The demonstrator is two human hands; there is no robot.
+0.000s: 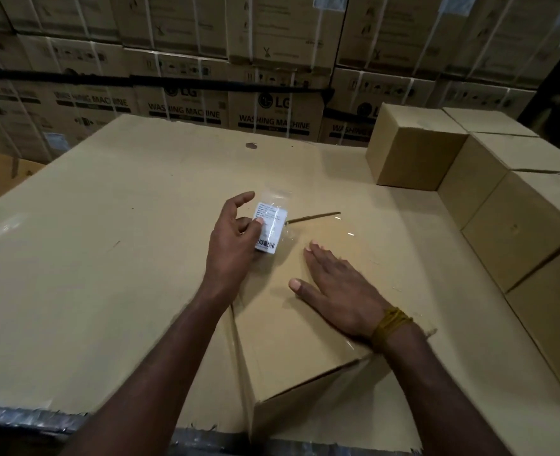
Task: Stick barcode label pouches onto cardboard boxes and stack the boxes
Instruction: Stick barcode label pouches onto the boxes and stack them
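Note:
A taped cardboard box [292,337] sits in front of me on a large flat cardboard sheet [107,258]. My left hand [234,238] holds a clear barcode label pouch [270,225] with a white label inside, thumb pressed on it, over the box's far left corner. My right hand [334,291] lies flat, fingers spread, palm down on the top of the box. A yellow thread band is tied around the right wrist.
A row of similar brown boxes [515,225] runs along the right side, with one more [413,149] at the far right corner. Stacked washing-machine cartons [265,103] form a wall behind the sheet. The sheet's near edge is torn.

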